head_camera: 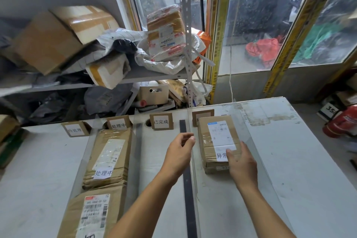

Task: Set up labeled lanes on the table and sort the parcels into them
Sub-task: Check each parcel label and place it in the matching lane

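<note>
The right hand [240, 162] rests with its fingers spread flat on the near end of a small box [219, 142], covering part of the white tag there; it presses or steadies the box and does not grip it. The left hand [180, 152] hovers in the air over the dark strip [188, 183], fingers loosely curled with thumb near forefinger; whether it pinches anything I cannot tell.

The small box lies in the rightmost lane of the table [289, 160], just right of that strip, its long side running away from the person toward the card sign [202, 115] at the lane's head, which it partly hides. The right hand is already on it, so it is the nearer hand by far; the left is just beside it, across the strip.

The lane under the middle sign [161, 121] holds no parcel. Further left, a second dark strip [137, 152] borders a lane holding two parcels end to end: a long box [108, 158] and a nearer box [92, 214]. The leftmost sign [76, 129] stands beyond.

Judging by this, the box looks placed, and any last nudge would run along its long side
</note>
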`<state>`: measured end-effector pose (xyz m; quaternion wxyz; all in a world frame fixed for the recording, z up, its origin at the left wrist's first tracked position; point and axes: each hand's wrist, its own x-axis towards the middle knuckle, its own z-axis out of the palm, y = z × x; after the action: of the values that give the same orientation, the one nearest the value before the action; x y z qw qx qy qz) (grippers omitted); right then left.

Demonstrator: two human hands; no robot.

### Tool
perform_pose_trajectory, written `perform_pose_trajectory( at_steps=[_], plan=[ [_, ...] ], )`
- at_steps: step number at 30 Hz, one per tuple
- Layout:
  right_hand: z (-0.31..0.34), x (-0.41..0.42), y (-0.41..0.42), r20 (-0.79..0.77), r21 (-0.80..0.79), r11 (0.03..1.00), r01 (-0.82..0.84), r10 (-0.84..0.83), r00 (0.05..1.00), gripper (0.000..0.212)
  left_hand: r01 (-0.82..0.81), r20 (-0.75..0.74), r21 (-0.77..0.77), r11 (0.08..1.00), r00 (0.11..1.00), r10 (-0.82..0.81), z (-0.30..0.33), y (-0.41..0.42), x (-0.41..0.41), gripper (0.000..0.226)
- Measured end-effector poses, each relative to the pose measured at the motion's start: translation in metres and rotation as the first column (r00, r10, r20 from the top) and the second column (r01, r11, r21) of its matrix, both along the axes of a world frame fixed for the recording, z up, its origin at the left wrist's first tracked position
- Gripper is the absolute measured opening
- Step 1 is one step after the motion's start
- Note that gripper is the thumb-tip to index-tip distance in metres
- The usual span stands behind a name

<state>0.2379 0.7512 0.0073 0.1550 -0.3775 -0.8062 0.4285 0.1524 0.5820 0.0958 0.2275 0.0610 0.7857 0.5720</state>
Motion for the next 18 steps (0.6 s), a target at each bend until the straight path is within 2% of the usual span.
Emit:
perform_pose_trajectory(
  at_steps=[3, 9, 18],
  plan=[
    [0.033, -0.005, -0.027, -0.116, 0.009, 0.998, -0.068, 0.068, 0.991, 0.052, -0.005, -0.037, 0.025, 1.0, 0.999, 0.006, 0.005, -0.019, -0.002, 0.016],
    [0.101, -0.029, -0.115, -0.29, 0.023, 0.957, -0.289, 0.283, 0.914, 0.054, -0.105, -0.182, 0.031, 0.994, 0.977, 0.108, 0.03, -0.092, -0.013, 0.026],
    [0.157, -0.063, -0.315, -0.363, 0.119, 0.838, -0.533, 0.536, 0.762, 0.043, -0.217, -0.341, 0.114, 0.97, 0.908, 0.243, 0.067, -0.302, -0.032, 0.019]
  ],
)
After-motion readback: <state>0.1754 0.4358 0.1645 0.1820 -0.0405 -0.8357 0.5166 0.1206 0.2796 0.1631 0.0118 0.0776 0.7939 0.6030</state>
